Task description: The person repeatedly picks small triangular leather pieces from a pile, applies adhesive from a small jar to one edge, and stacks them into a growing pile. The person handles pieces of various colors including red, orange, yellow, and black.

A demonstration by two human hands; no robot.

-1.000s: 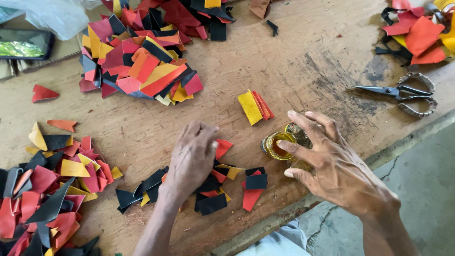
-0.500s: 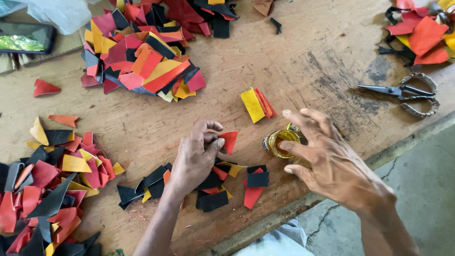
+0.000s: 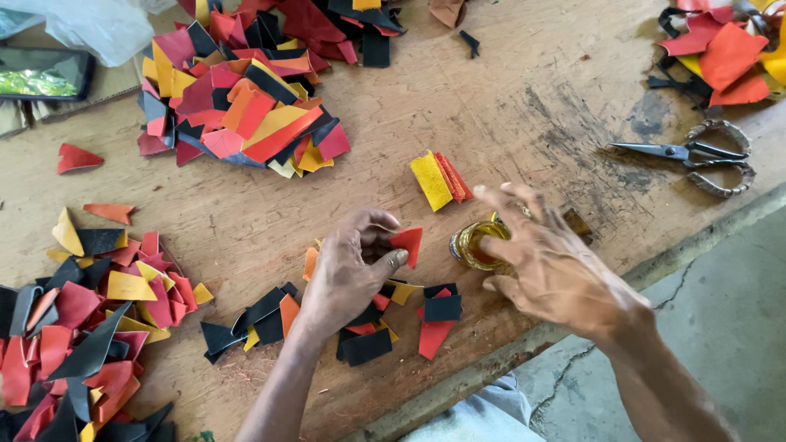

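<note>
Matt leather-like scraps point(image 3: 246, 115), worn rough wooden table point(image 3: 524, 106), glossy glass jar point(image 3: 475, 244), dull metal scissors point(image 3: 696, 154)

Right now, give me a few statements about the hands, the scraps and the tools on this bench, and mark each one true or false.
1. The left hand pinches a red scrap. True.
2. The right hand holds the scissors. False: they lie untouched on the wooden bench; that hand is at a small amber jar.
3. A yellow piece lies beyond the jar. True.
4. The phone lies beside the scissors. False: it is at the far left edge.
</note>
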